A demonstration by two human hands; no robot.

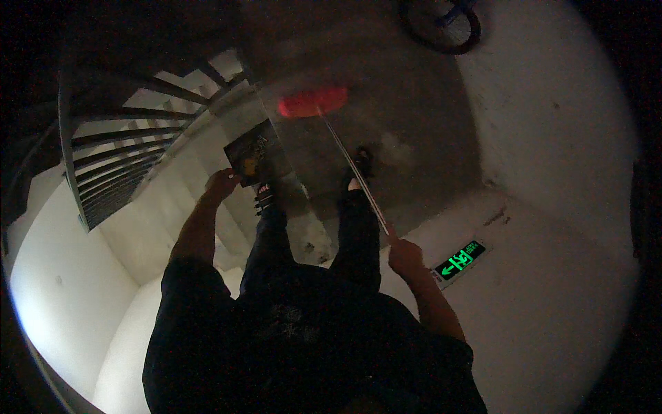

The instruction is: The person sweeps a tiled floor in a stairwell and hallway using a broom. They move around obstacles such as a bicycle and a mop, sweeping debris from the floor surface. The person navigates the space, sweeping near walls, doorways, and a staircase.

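Observation:
My right hand (pixel 405 254) is closed round the upper end of the thin, light handle of a broom (pixel 314 103). Its red, wide head lies on the dark floor ahead of my feet, a little blurred. With closed fingers, my left hand (pixel 224 183) grips the near edge of a dark, flat, squarish panel (pixel 249 153). The panel has a yellowish patch and light specks on it; whether it is a dustpan or a piece of board, I cannot tell. It is held by the top of the stairs, left of the broom head and apart from it.
Pale stairs (pixel 181 200) drop away on the left, beside a dark metal railing (pixel 124 141). A bicycle wheel (pixel 452 38) stands at the far right by the wall. On the right wall glows a green exit sign (pixel 460 262). The light is dim.

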